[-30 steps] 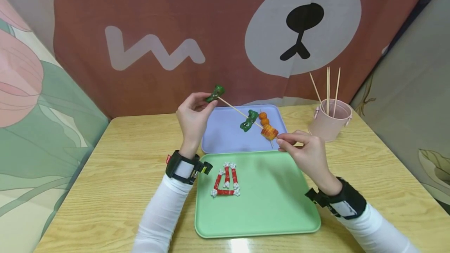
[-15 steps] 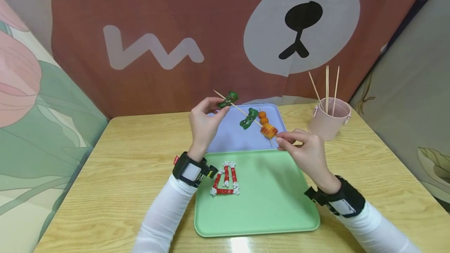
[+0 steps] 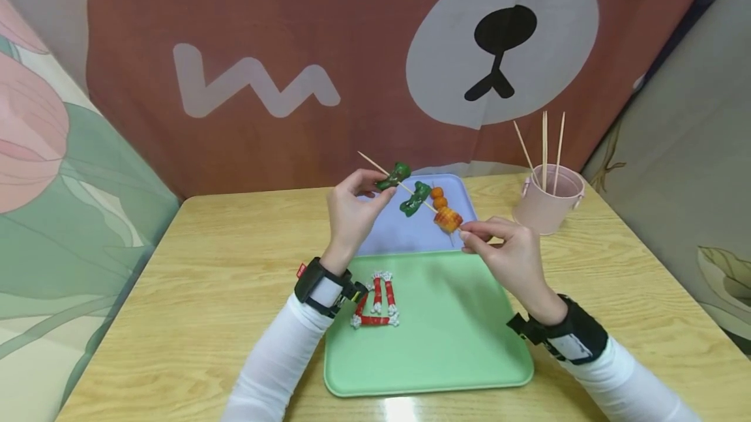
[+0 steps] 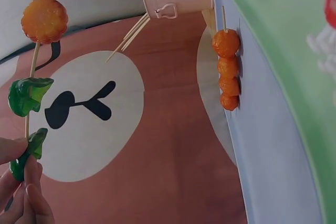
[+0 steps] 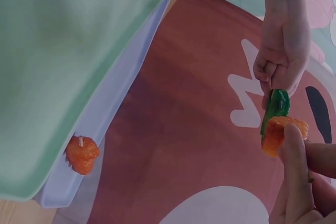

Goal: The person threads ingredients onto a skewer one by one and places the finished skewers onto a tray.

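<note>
A bamboo skewer (image 3: 371, 160) slants in the air above the trays. My left hand (image 3: 354, 214) pinches a glossy green pepper piece (image 3: 394, 176) that is threaded on it, with the bare tip poking out past the piece. Further down the stick sit a second green pepper piece (image 3: 415, 199) and a chunk of corn (image 3: 448, 220), browned at its edges. My right hand (image 3: 509, 249) pinches the lower end of the skewer right beside the corn. In the left wrist view, a gap of bare stick separates the corn (image 4: 44, 20) from the middle pepper piece (image 4: 29, 96).
A skewer of orange balls (image 4: 228, 69) lies on the lilac tray (image 3: 381, 239) behind. Closer, a green tray (image 3: 457, 344) bears several red sticks with white frilly ends (image 3: 375, 321). At the back right stands a pink bucket (image 3: 545, 210) holding several bare skewers (image 3: 544, 148).
My left hand has slid its pepper piece along the skewer, rightward and down toward the other pieces. The skewer's tip now shows beyond it. My right hand has stayed nearly still.
</note>
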Tool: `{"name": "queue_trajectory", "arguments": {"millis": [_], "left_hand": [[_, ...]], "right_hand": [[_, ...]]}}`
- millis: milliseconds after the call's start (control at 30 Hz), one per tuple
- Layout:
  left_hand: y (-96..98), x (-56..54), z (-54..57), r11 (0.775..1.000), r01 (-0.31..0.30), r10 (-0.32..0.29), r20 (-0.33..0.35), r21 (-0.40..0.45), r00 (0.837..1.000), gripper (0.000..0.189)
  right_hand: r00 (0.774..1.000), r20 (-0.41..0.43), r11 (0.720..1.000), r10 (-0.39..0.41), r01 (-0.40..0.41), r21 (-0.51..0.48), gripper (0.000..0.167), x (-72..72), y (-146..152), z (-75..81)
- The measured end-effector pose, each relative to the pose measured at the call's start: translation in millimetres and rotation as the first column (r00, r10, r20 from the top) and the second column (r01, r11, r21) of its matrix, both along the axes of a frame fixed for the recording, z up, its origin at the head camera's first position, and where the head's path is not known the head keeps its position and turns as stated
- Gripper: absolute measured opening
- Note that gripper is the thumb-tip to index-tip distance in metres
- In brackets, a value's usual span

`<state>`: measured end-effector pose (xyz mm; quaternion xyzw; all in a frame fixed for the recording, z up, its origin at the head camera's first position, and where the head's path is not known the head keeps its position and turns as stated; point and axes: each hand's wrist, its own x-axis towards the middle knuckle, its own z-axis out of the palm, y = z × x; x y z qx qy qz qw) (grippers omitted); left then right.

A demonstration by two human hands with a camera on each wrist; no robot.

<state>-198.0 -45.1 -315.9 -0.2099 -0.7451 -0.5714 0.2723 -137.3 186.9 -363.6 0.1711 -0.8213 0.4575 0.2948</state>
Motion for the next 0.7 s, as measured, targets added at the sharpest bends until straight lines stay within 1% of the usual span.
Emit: {"name": "queue_trajectory", "arguments": {"millis": [167,333,433,567,633,700], "left_hand": [[-0.8,1.1,-0.2,1.0,0.001,-0.001,-0.005,0.0,1.0,0.019],[-2.4,-1.2,-3.5,1.0,0.002,-0.002,0.003,-0.001,1.0,0.019],[-2.4,-9.1,-12.3,1.0,0.0,0.0,0.011,0.001,1.0,0.02],[-1.4,-22.0,-26.1,1.0,0.014,-0.014,0.01,-0.009,1.0,0.021],[-1.3,-25.3,-29.7,0.999,0.032,-0.032,0.007,-0.02,0.999,0.021],[-1.5,-27.3,-30.9,0.999,0.046,-0.046,0.001,-0.027,0.999,0.02]], "right_hand": [[1.0,0.012,1.0,-0.015,0.015,-0.005,0.011,-1.0,-1,-2.9],[0.998,0.067,0.999,-0.023,0.021,0.03,0.01,-0.9,-3,-2.7],[0.992,0.122,0.998,-0.018,0.009,0.07,0.008,-0.2,-4,-1.6],[0.976,0.217,0.99,-0.028,-0.003,0.14,0.006,1.3,-4,1.8],[0.965,0.259,0.984,-0.041,-0.006,0.178,0.005,1.7,-3,4.1],[0.954,0.295,0.978,-0.055,-0.009,0.21,0.006,1.3,-3,6.1]]}}
